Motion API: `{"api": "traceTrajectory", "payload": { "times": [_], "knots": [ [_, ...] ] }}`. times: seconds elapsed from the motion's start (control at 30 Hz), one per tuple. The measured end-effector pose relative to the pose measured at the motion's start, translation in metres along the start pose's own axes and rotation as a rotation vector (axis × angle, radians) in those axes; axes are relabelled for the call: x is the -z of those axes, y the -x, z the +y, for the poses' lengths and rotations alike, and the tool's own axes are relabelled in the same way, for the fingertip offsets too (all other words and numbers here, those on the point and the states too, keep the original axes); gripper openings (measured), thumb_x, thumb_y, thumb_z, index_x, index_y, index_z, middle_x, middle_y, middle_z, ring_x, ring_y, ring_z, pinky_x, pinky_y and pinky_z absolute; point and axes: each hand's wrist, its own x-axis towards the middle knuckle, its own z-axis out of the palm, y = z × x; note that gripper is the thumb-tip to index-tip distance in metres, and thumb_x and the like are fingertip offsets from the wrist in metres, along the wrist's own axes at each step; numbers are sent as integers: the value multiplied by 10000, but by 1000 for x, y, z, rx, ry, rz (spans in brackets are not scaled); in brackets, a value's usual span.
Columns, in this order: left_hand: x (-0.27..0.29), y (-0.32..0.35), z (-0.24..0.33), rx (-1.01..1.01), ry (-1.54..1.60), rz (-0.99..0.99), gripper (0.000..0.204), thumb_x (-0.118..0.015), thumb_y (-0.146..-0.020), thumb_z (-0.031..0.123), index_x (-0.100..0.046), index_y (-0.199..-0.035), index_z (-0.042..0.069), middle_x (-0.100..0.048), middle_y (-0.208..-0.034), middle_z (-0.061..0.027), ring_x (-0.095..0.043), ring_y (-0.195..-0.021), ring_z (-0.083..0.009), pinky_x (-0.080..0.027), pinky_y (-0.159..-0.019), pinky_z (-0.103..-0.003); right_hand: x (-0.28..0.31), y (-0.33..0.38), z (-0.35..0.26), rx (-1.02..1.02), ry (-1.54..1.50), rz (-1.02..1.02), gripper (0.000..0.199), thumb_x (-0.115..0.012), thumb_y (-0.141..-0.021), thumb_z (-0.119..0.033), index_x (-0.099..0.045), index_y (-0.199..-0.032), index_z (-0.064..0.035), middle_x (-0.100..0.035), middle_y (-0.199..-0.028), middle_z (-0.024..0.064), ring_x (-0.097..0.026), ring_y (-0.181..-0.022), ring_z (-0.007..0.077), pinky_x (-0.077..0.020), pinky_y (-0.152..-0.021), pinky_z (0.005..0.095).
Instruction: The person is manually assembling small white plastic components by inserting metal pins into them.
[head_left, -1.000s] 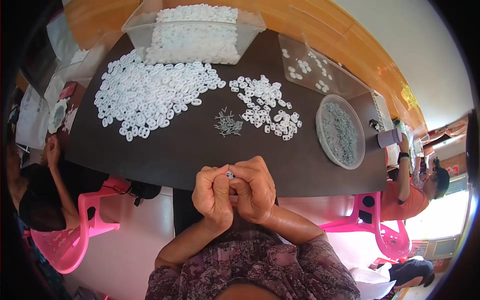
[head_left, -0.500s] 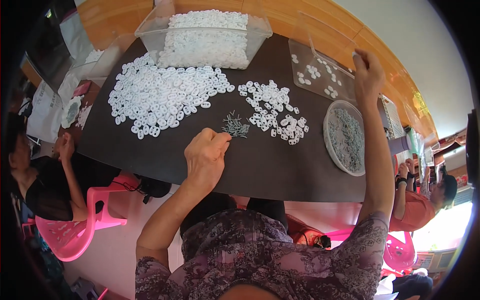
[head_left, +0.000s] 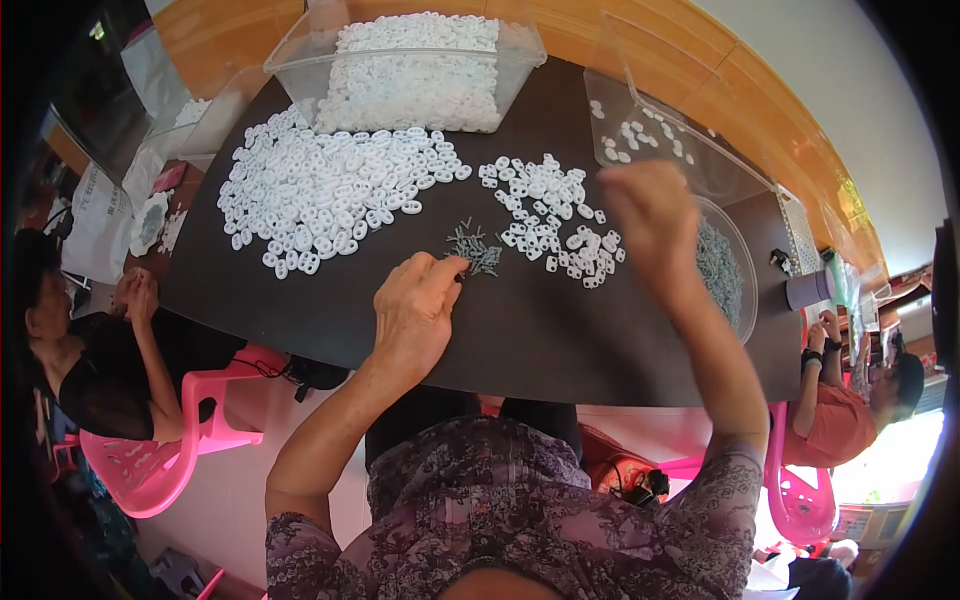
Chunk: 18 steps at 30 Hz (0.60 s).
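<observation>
Two hands are up over the dark worktop (head_left: 330,330), and I read them differently. My left hand (head_left: 415,305) rests near the middle of the worktop, fingers (head_left: 447,268) curled narrow and pinching at the near edge of a small heap of grey metal pins (head_left: 472,248); I cannot tell whether a pin is actually caught between them. My right hand (head_left: 650,220) is raised and blurred above the right side, between the small scatter of white plastic rings (head_left: 550,215) and the round dish of grey pins (head_left: 722,268); whether its fingers are wide or holding something I cannot tell. A far bigger spread of white rings (head_left: 330,190) lies toward the left edge, with a clear tub of rings (head_left: 415,65) at the far edge and a clear tray (head_left: 670,140) at the far right corner. My worry is the pins: they are tiny and tangled, so a loose pinch could drop one or drag several, and the fast right hand could sweep rings off or knock the dish.
</observation>
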Motion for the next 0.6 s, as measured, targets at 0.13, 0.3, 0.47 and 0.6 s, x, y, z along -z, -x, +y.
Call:
{"api": "traceTrajectory", "payload": {
  "times": [0.13, 0.3, 0.47, 0.6],
  "knots": [
    [-7, -1, 1, -71, -18, 29, 206, -662, -711, -31, -671, -900, 52, -546, -771, -59, -561, -737, -257, -443, -654, -374, -31, 45, -48, -220, -285, -180, 114, -678, -708, -11, -656, -815, -45, -613, -766, 108, -576, -760, 306, -473, -677, 392],
    [-6, 1, 1, -73, -14, 19, 206, -671, -703, -27, -672, -893, 53, -548, -770, -60, -558, -742, -255, -442, -661, -374, -63, 55, -64, -187, -232, -252, 115, -709, -697, -16, -647, -792, -31, -585, -751, 94, -565, -746, 279, -459, -642, 377],
    [-5, 3, -1, -57, 15, 37, 204, -676, -699, -25, -669, -889, 49, -548, -770, -60, -556, -746, -257, -442, -664, -375, -73, 51, -65, -120, -225, -262, 96, -687, -704, -11, -609, -755, -33, -559, -726, 97, -551, -733, 287, -450, -627, 389],
    [-4, 3, -3, -63, 31, 60, 224, -680, -690, -33, -663, -899, 46, -549, -772, -63, -558, -746, -260, -445, -662, -376, -73, 54, -65, -162, -301, -270, 74, -669, -726, 7, -613, -763, -23, -562, -721, 108, -555, -680, 282, -453, -600, 374]
  ]
}}
